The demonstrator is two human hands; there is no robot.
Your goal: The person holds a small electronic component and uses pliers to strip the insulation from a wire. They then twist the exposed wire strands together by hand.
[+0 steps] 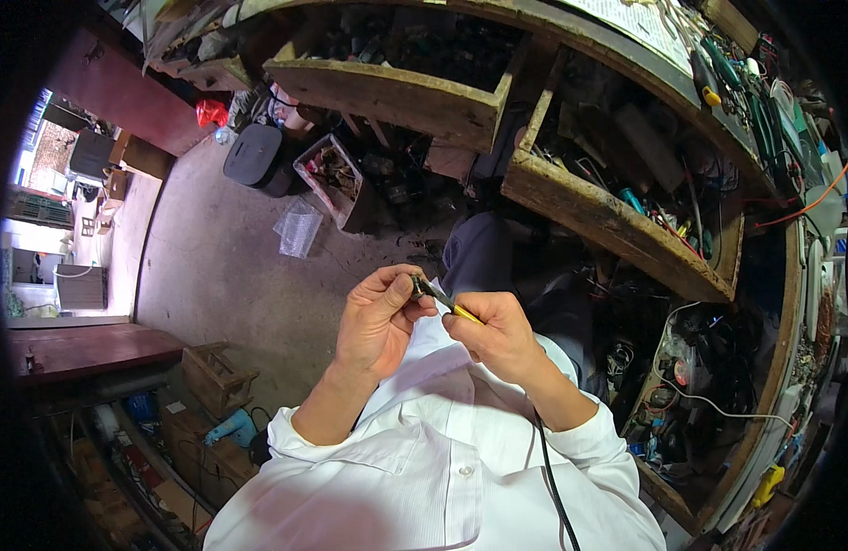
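Note:
Above my lap, my left hand [373,321] pinches a small dark part [418,287] between thumb and fingers. Its exact kind is too small to make out. My right hand [499,332] is closed round a hand tool with a yellow-and-black handle [467,314]. The tool's dark, narrow tip points up and left and reaches the small part at my left fingertips. Most of the handle is hidden in my right fist, so its kind is unclear. A black cord [552,477] runs down from beside my right wrist across the white shirt.
Two wooden drawers stand pulled out, one ahead [387,92] and one at the right [617,225], both full of parts. A scrap-filled box [336,179], a dark bin [254,158] and bubble wrap [298,228] are on the floor. A wooden stool [219,376] stands left; tools crowd the bench [718,101].

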